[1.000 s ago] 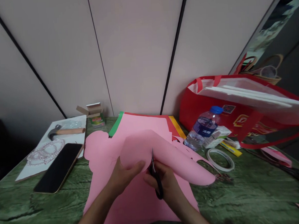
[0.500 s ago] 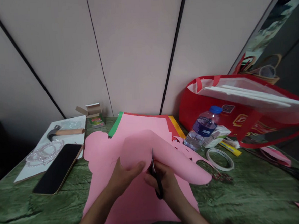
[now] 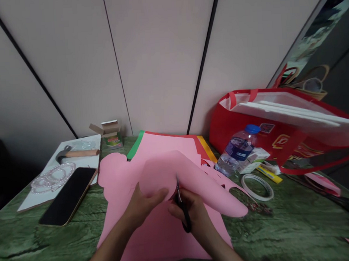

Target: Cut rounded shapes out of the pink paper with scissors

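Observation:
A pair of dark-handled scissors (image 3: 183,208) is gripped in my right hand (image 3: 194,212), its blades pointing up and away at the edge of a sheet of pink paper (image 3: 165,170). My left hand (image 3: 145,205) pinches the same paper between thumb and fingers, just left of the blades. The held sheet bends upward in the middle, and one rounded end curls down to the right. Under both hands lies more pink paper (image 3: 157,241). My fingers partly hide the scissor handles.
On the left are a phone (image 3: 69,196), a hammer (image 3: 78,153), bead strings (image 3: 53,178) and a small opened box (image 3: 112,138). To the right stand a water bottle (image 3: 237,148), a tape roll (image 3: 257,187) and a red bag (image 3: 229,103) holding white boards. A pale wall rises behind.
Hands, scissors and paper keep nearly the same places. The whole view has shifted very slightly.

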Available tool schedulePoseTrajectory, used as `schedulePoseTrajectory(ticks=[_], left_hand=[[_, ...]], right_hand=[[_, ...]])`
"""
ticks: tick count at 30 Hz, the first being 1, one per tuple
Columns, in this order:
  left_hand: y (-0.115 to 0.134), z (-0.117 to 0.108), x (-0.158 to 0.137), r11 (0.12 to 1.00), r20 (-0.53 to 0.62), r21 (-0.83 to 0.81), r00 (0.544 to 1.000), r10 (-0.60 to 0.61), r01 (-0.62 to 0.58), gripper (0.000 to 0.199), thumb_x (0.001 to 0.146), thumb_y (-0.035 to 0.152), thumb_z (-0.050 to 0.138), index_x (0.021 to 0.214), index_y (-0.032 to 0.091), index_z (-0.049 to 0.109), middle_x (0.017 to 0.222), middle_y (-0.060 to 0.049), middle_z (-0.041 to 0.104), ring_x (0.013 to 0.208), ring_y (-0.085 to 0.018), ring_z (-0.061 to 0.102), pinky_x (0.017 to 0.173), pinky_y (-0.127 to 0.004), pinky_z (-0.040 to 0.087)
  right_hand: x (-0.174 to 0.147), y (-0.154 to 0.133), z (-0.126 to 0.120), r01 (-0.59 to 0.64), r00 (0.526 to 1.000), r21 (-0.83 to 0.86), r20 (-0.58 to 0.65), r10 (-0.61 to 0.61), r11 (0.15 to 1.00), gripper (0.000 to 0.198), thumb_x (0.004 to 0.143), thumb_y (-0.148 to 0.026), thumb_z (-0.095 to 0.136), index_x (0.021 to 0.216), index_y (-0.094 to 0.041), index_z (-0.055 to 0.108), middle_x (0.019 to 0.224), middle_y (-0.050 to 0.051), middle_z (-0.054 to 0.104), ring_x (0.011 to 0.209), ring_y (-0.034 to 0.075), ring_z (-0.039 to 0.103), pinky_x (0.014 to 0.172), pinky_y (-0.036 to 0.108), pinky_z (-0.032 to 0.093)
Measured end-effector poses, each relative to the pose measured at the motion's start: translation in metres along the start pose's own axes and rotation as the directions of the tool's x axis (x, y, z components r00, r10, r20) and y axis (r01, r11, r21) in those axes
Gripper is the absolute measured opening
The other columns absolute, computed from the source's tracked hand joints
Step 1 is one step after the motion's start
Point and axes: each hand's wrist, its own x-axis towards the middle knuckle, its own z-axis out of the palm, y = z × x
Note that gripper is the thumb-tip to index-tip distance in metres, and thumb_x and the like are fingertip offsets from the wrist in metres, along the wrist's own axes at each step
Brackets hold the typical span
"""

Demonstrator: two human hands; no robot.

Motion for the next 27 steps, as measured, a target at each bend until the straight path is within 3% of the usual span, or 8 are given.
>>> schedulePoseTrajectory(ticks=[15, 27], left_hand=[[0.0000, -0.0023, 0.0009, 0.999, -0.016, 0.037, 1.000, -0.011, 0.012, 0.042, 0.066, 0.035, 0.064, 0.101, 0.013, 0.057, 0.095, -0.010, 0.067, 0.088, -0.025, 0.061, 0.071, -0.033, 0.050], [0.0003, -0.0067, 0.0012, 0.999, 0.034, 0.049, 0.999, 0.000, -0.002, 0.035, 0.068, 0.033, 0.062, 0.098, 0.015, 0.058, 0.090, -0.007, 0.067, 0.084, -0.022, 0.061, 0.068, -0.030, 0.049]], right_hand=[[-0.0010, 0.0016, 0.0005, -0.067, 0.998, 0.020, -0.021, 0.068, 0.998, 0.022, 0.060, -0.031, 0.069, 0.066, -0.017, 0.053, 0.050, -0.006, 0.043, 0.046, 0.010, 0.037, 0.045, 0.023, 0.029], [-0.0016, 0.0007, 0.0007, -0.092, 0.995, 0.020, -0.021, 0.093, 0.996, 0.020, 0.060, -0.030, 0.068, 0.065, -0.016, 0.054, 0.049, -0.006, 0.044, 0.044, 0.009, 0.039, 0.043, 0.022, 0.030]])
